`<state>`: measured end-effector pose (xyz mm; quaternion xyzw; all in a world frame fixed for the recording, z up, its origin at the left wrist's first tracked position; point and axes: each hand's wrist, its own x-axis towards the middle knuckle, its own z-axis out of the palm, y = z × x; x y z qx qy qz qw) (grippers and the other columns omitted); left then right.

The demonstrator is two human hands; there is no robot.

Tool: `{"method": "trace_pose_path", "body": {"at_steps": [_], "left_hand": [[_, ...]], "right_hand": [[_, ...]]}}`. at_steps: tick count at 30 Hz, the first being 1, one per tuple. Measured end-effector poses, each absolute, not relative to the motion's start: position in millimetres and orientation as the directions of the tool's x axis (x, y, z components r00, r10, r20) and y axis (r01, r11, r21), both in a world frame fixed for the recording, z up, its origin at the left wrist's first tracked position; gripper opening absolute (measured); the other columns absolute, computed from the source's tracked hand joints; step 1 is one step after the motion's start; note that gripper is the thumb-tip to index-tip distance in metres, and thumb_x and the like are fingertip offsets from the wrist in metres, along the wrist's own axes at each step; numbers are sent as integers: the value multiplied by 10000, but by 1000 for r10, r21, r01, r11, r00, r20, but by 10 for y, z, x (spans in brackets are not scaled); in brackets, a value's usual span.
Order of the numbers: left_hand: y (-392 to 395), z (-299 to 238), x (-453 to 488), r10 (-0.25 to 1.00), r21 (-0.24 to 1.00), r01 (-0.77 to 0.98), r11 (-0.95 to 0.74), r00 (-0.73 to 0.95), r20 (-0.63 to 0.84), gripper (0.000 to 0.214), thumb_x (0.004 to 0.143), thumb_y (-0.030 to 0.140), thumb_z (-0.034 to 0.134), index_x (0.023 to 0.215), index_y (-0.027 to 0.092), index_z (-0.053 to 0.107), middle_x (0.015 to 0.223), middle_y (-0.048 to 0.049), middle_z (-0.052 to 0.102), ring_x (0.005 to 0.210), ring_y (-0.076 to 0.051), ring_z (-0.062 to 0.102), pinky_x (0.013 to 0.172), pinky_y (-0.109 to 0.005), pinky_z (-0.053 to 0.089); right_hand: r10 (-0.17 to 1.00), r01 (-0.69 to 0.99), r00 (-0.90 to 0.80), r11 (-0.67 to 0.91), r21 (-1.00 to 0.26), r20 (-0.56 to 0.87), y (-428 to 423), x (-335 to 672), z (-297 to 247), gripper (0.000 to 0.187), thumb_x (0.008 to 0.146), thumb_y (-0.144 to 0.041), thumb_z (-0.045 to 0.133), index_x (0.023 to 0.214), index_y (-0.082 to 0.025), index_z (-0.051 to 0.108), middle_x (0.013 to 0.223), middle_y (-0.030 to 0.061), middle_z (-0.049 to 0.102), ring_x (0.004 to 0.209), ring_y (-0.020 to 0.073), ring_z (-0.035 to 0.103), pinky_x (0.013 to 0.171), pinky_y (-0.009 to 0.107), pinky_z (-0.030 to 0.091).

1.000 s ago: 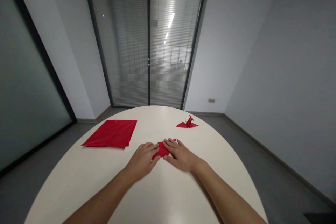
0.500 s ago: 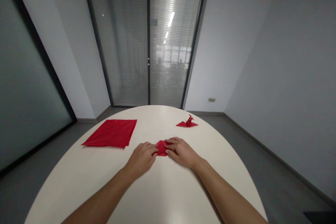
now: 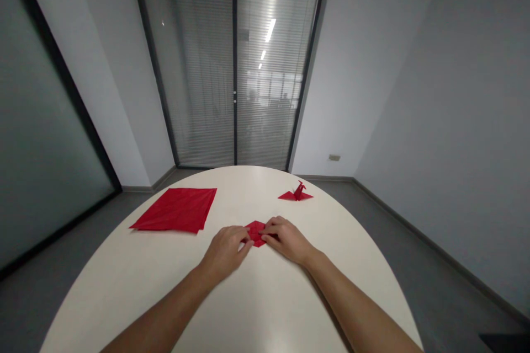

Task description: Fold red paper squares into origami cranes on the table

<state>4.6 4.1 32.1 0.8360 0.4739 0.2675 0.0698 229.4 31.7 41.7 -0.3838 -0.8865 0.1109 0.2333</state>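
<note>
A small folded piece of red paper (image 3: 256, 233) lies on the white table between my two hands, its creases showing in the middle. My left hand (image 3: 228, 245) grips its left side, with the thumb at the near edge and the fingers bent over the top. On the right side, my right hand (image 3: 286, 238) pinches the paper between thumb and fingers. Parts of both side edges are hidden under the fingertips. Behind my right hand stands a folded red paper crane (image 3: 297, 193) with its wings spread.
A stack of red paper sheets (image 3: 176, 210) lies at the left of the round white table (image 3: 248, 309). The table's curved edge runs around both sides. Beyond it are a glass door with blinds (image 3: 199, 77) and grey walls.
My left thumb has moved slightly right and the left fingers have drawn back, so more of the folded paper shows. My right hand has barely moved.
</note>
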Motion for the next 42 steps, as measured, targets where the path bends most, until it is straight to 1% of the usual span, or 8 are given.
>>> {"method": "trace_pose_path", "body": {"at_steps": [6,16,21,30,34,36,39,42], "left_hand": [[59,279,102,871,343,821,-456,331,363,126,928,198,590,918,192,716,1057,-81,757,1021,-249,691,914,-377,485],[48,317,118,871,282,848,-448,344,350,149,913,153,567,960,200,700,971,-62,758,904,-229,689,862,-358,497],[59,302,104,820,242,804,-543,446,360,364,911,87,513,1181,257,689,1126,-42,755,1004,-230,700,917,-371,522],[79,256,29,763,134,777,-615,545,347,422,862,39,517,1159,251,727,1314,-76,675,1220,-269,601,1095,-489,418],[-33,387,69,741,128,767,-629,541,398,314,878,125,537,1125,194,719,1294,-111,646,1216,-287,550,1075,-469,416],[-80,433,100,757,118,784,-609,530,383,266,928,206,517,1105,168,711,1183,-133,659,1129,-294,570,999,-467,456],[-100,438,128,785,96,814,-572,510,350,321,983,289,465,1168,142,682,1060,-141,662,1026,-303,591,916,-477,479],[-78,391,127,793,84,824,-561,504,342,372,1003,308,443,1252,119,644,1105,-155,669,1052,-307,600,942,-483,473]], "right_hand": [[754,588,-584,648,-484,300,359,2360,403,243,933,-194,612,1119,-244,759,1019,58,746,954,210,638,878,315,478],[829,554,-500,528,-644,249,399,2512,423,229,885,-166,599,1000,-207,793,975,59,776,848,199,697,779,290,517],[821,550,-501,547,-631,276,416,2500,358,245,864,-120,580,960,-205,789,944,49,765,844,196,691,775,291,527],[742,574,-602,658,-487,294,451,2575,387,396,802,-5,526,982,-229,799,973,45,766,911,192,677,867,293,502],[736,606,-622,669,-431,269,394,2574,464,438,770,1,505,990,-235,801,990,43,761,918,191,672,859,280,492],[739,621,-619,669,-409,267,357,2558,498,415,766,-18,514,982,-228,801,992,49,757,916,192,671,851,276,492],[728,611,-640,676,-412,244,308,2523,542,336,772,-63,543,922,-213,804,962,55,757,860,189,674,800,265,497],[722,587,-663,666,-460,198,270,2485,573,298,768,-84,552,859,-212,805,899,40,773,779,179,675,740,254,493]]}}
